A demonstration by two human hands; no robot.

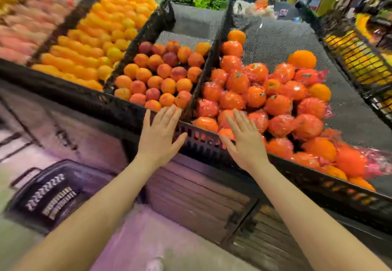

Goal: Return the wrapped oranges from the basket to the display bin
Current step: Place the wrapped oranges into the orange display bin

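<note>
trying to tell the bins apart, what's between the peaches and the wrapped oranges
A black slatted divider wall stands between the peaches and the wrapped oranges, running from the front rim toward the back. The head view shows it.

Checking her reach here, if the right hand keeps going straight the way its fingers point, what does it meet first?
Most likely the wrapped oranges piled at the front of the display bin; the right hand already hangs over the rim, though depth is hard to judge.

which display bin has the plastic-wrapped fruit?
The rightmost bin, in front of the right hand: its oranges sit in shiny red wrap. The peaches and the yellow-orange fruit to its left are bare.
</note>
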